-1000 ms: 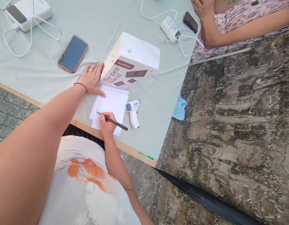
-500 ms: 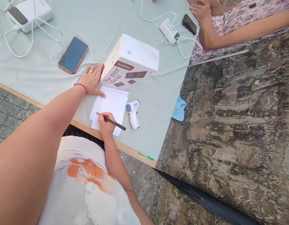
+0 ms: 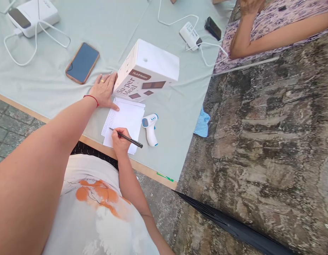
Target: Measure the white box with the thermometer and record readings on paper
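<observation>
My right hand grips a black pen, its tip on the white paper sheets near the table's front edge. Rows of small handwriting run along the left side of the paper. My left hand lies flat with fingers stretched, the thumb on the paper's top left corner and the fingertips at the lower left of a white box marked "Super Meal". Right of the paper lies a white and blue infrared thermometer. A phone in a brown case rests beyond my left hand.
A large white power bank with cables is at the far left of the cloth-covered table. Farther right lie a small white power bank and a black device. Another person's arm is at the right edge; a blue cloth-like piece hangs there.
The other person's hands have moved away from the table, up and to the right. My two hands, the pen and the paper stay about where they were.
</observation>
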Tool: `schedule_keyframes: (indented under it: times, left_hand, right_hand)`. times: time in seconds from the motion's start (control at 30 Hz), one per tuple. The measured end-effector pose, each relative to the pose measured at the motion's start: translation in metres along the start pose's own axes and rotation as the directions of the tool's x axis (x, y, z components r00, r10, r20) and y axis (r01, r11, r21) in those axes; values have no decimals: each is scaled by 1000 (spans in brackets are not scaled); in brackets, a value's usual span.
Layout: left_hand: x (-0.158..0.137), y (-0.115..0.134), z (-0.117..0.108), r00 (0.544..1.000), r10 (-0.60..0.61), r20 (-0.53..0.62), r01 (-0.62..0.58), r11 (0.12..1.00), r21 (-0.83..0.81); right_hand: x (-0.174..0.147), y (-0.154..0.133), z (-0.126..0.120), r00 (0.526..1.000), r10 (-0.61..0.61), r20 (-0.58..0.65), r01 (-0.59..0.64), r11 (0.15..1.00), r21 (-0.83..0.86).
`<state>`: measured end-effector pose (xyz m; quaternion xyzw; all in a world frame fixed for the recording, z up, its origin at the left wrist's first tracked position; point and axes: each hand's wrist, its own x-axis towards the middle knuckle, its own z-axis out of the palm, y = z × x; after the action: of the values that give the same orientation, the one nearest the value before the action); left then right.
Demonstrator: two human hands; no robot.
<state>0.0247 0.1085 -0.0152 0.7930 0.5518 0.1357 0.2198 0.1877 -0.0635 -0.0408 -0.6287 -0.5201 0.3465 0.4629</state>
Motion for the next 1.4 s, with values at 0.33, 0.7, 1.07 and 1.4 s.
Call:
schedule_keyframes:
  times: [0.33,0.7,1.07,1.4]
  left_hand:
    - [-2,6,-5,999,-33,22,33,999,14]
    - [-4,9,-8,998,-46,33,44,998,46]
    - [4,-5,-2,997,-34,-74,25,993,-114]
    - [-2,-3,-8,989,-40,-143,15,984,-177]
  right_hand:
    - [0,1,0,1000,1,-23,-1,1000,-2]
    - [-1,2,0,998,11,-58,-10,1000,8]
    - [-4,3,0,998,-27,-49,27,1000,-15]
    - [31,11,-35,966,-243,91,259,873,-413]
